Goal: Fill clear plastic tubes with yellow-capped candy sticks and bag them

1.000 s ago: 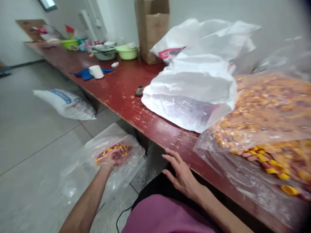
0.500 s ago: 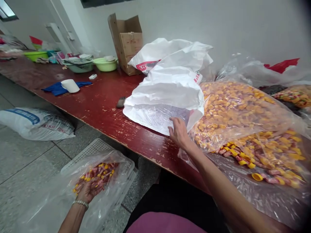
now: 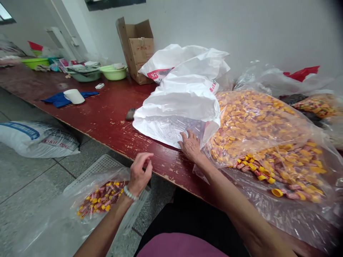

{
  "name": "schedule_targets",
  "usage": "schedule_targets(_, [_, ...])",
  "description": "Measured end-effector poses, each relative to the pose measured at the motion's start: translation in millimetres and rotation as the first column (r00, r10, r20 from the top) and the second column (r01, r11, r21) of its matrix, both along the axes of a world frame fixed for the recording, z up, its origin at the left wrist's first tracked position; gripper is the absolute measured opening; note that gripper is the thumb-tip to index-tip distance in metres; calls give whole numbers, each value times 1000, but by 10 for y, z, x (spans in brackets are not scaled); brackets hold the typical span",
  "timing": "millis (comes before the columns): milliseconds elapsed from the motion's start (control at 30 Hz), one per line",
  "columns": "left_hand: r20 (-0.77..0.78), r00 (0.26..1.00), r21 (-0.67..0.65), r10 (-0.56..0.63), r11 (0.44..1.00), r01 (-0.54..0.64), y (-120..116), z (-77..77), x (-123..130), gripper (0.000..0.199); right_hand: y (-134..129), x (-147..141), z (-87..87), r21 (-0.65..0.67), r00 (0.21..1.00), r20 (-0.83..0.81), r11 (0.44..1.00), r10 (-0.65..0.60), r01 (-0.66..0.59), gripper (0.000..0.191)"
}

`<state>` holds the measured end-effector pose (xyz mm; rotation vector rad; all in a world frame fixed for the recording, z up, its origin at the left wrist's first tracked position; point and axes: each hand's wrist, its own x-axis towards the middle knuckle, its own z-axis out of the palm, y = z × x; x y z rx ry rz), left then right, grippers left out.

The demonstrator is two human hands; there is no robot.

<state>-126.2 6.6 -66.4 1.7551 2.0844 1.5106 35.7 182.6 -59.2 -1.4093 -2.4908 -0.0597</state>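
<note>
My right hand (image 3: 190,145) rests at the mouth of a white woven sack (image 3: 184,101), its fingers spread over small clear plastic pieces (image 3: 171,127) inside. Nothing is visibly gripped by it. My left hand (image 3: 139,171), with a beaded bracelet at the wrist, hovers by the table's front edge. Its fingers are bent, thumb and forefinger apart, and I see nothing between them. Below and left of it lies an open clear plastic bag (image 3: 53,214) holding small tubes with yellow caps (image 3: 99,200). A large clear bag of similar yellow-capped tubes (image 3: 249,121) lies to the right of my right hand.
The worn red table (image 3: 112,121) runs to the far left. On it are a cardboard box (image 3: 142,53), green basins (image 3: 114,73), a white cup (image 3: 74,96) on blue cloth and a dark object (image 3: 130,114). A perforated grey crate (image 3: 91,171) and a full sack (image 3: 37,139) sit lower left.
My left hand has lifted out of the lower bag of tubes and moved up and right to the table edge. My right hand has stayed at the sack's mouth, shifting slightly.
</note>
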Motion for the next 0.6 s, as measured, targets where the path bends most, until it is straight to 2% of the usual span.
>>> schedule_targets(67, [-70,997,14,-17,1000,18,403,82,-91,29,-80,45,-26,9,1000,-24,1000,2,-2,47])
schedule_targets(133, [-91,996,-3,-19,1000,19,766,102,-183,34,-152,97,-73,22,999,-49,1000,24,-23,48])
schedule_targets(267, [-40,999,-42,-24,999,22,1266,55,-349,41,-276,222,-221,59,997,-59,997,48,-44,44])
schedule_targets(400, [-27,1000,-104,9,995,-12,1454,28,-459,37,-358,298,-330,128,996,-79,991,44,-33,44])
schedule_targets(600, [-121,991,-345,-59,938,14,1511,-17,-468,47,-346,313,-365,159,989,-124,986,77,-57,37])
